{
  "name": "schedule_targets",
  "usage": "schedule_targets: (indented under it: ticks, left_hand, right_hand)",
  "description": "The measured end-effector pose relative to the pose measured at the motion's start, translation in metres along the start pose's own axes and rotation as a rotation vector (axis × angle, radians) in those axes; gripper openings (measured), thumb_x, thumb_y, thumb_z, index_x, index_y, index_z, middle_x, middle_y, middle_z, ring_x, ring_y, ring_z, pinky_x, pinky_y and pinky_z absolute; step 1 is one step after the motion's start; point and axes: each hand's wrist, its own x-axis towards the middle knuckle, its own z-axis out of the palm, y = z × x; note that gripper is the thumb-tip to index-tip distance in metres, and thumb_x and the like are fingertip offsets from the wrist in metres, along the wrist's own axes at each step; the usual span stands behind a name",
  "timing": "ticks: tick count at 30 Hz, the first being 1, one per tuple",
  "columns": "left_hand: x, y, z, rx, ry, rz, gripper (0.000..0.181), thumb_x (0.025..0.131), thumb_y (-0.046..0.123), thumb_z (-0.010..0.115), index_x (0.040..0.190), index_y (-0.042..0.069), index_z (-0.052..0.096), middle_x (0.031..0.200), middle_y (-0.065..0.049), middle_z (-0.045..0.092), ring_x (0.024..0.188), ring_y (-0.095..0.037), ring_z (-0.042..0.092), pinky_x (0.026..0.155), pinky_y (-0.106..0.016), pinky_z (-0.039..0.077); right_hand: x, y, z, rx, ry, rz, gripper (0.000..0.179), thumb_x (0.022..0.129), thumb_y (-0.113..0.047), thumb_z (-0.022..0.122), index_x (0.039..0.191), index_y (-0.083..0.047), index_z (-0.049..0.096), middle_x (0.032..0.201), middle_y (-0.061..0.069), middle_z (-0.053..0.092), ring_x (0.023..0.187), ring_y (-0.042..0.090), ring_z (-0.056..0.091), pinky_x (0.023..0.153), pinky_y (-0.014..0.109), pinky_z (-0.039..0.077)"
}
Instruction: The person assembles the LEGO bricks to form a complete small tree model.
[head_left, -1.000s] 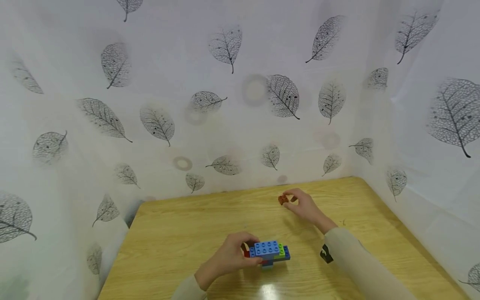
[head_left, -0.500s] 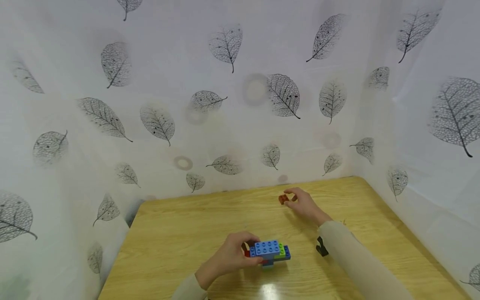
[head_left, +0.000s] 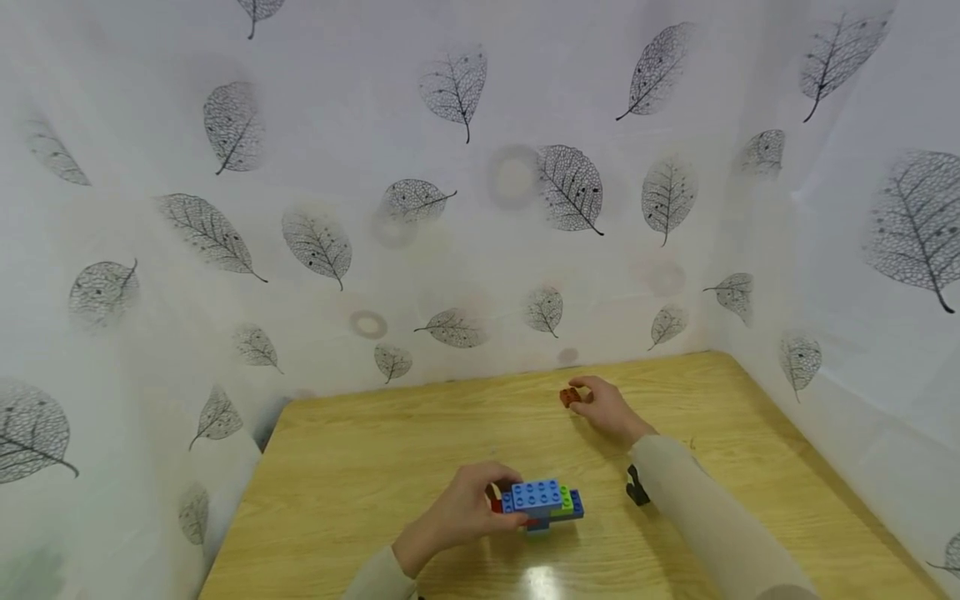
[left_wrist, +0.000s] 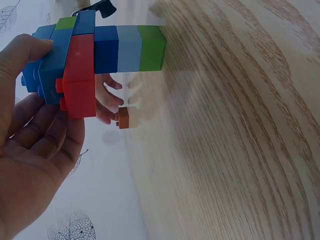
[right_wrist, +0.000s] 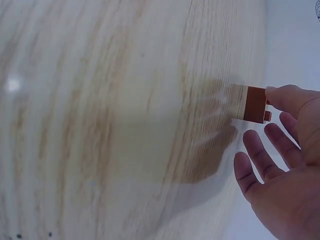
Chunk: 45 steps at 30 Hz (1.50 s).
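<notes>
My left hand [head_left: 467, 507] grips one end of a model of building bricks [head_left: 536, 496]. A blue brick with studs tops it, beside lime green, dark blue and red ones. In the left wrist view, a column of dark blue, light blue and green bricks [left_wrist: 152, 48] juts from its underside toward the table. Farther back and right, my right hand [head_left: 609, 410] is around a small brown brick [head_left: 569, 397] on the table. In the right wrist view my thumb meets an upper corner of this brown brick [right_wrist: 255, 104]; the other fingers [right_wrist: 255, 150] are spread and apart from it.
Both hands are over a wooden table [head_left: 375, 450]. A white curtain [head_left: 480, 250] with leaf prints encloses its back and sides. A black piece [head_left: 637, 486] shows beside my right sleeve.
My right forearm has shifted a little left, and the right fingers have come closer around the brown brick. The left hand and its brick model have stayed nearly still.
</notes>
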Motion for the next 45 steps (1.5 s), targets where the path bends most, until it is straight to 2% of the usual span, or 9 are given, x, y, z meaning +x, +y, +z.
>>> schedule_targets:
  ticks: [4, 9, 16, 21, 26, 34, 42, 45]
  left_hand:
    - [0.0, 0.0, 0.0, 0.008, 0.006, 0.019, 0.035, 0.088, 0.024, 0.086, 0.119, 0.015, 0.073, 0.106, 0.002, 0.074, 0.089, 0.002, 0.061, 0.075, -0.019, 0.057]
    - [0.0, 0.0, 0.001, 0.014, 0.011, 0.045, 0.034, 0.089, 0.023, 0.085, 0.119, 0.014, 0.073, 0.106, -0.001, 0.074, 0.089, 0.003, 0.061, 0.074, -0.02, 0.057]
    - [-0.001, -0.001, 0.001, 0.022, 0.011, 0.032, 0.034, 0.089, 0.026, 0.086, 0.119, 0.015, 0.073, 0.105, 0.002, 0.073, 0.089, 0.003, 0.061, 0.075, -0.02, 0.057]
    - [-0.001, 0.0, 0.001, 0.016, 0.011, 0.038, 0.034, 0.09, 0.025, 0.085, 0.119, 0.014, 0.073, 0.106, -0.001, 0.074, 0.09, 0.002, 0.061, 0.075, -0.02, 0.057]
    - [-0.001, 0.0, 0.001, 0.01, 0.006, 0.031, 0.034, 0.09, 0.025, 0.085, 0.12, 0.014, 0.073, 0.107, -0.002, 0.074, 0.09, 0.002, 0.061, 0.075, -0.021, 0.057]
    - [-0.002, 0.001, 0.0, 0.006, 0.007, 0.031, 0.035, 0.089, 0.026, 0.085, 0.12, 0.014, 0.074, 0.106, 0.001, 0.074, 0.089, 0.002, 0.061, 0.075, -0.022, 0.059]
    - [-0.001, 0.0, 0.001, -0.021, 0.013, 0.022, 0.033, 0.09, 0.025, 0.085, 0.119, 0.015, 0.073, 0.105, 0.0, 0.073, 0.088, 0.001, 0.061, 0.075, -0.027, 0.061]
    - [-0.002, 0.0, 0.001, -0.025, 0.012, 0.022, 0.033, 0.09, 0.025, 0.085, 0.118, 0.015, 0.073, 0.105, 0.0, 0.073, 0.088, 0.001, 0.061, 0.075, -0.028, 0.061]
  right_hand:
    - [0.005, 0.002, 0.003, -0.007, -0.007, 0.001, 0.054, 0.101, -0.008, 0.066, 0.151, 0.003, 0.049, 0.144, 0.027, 0.057, 0.105, 0.03, 0.065, 0.076, 0.034, 0.053]
    - [0.008, 0.001, 0.006, -0.026, -0.005, -0.006, 0.052, 0.099, -0.005, 0.066, 0.148, 0.006, 0.051, 0.14, 0.028, 0.059, 0.108, 0.034, 0.065, 0.083, 0.041, 0.056]
    - [0.007, 0.0, 0.01, -0.042, 0.015, 0.008, 0.048, 0.099, -0.006, 0.068, 0.143, 0.007, 0.057, 0.135, 0.026, 0.064, 0.114, 0.037, 0.063, 0.094, 0.051, 0.055]
    - [0.005, 0.001, 0.01, -0.029, 0.032, 0.018, 0.044, 0.097, -0.009, 0.071, 0.137, 0.007, 0.061, 0.131, 0.026, 0.066, 0.113, 0.037, 0.063, 0.094, 0.05, 0.055]
    - [0.003, 0.001, 0.009, -0.02, 0.051, 0.015, 0.041, 0.094, -0.011, 0.076, 0.13, 0.006, 0.065, 0.124, 0.022, 0.069, 0.111, 0.034, 0.064, 0.098, 0.051, 0.055]
    - [-0.014, -0.015, 0.005, 0.001, 0.026, -0.043, 0.037, 0.09, -0.016, 0.08, 0.122, 0.0, 0.07, 0.114, 0.014, 0.07, 0.104, 0.027, 0.063, 0.09, 0.043, 0.054]
    - [-0.038, -0.037, 0.002, 0.021, 0.015, -0.172, 0.034, 0.09, -0.022, 0.082, 0.12, -0.008, 0.072, 0.113, 0.007, 0.07, 0.106, 0.034, 0.063, 0.079, 0.034, 0.052]
    - [-0.05, -0.048, 0.002, 0.026, 0.005, -0.195, 0.033, 0.09, -0.023, 0.082, 0.119, -0.012, 0.072, 0.11, 0.002, 0.07, 0.102, 0.027, 0.063, 0.077, 0.031, 0.051]
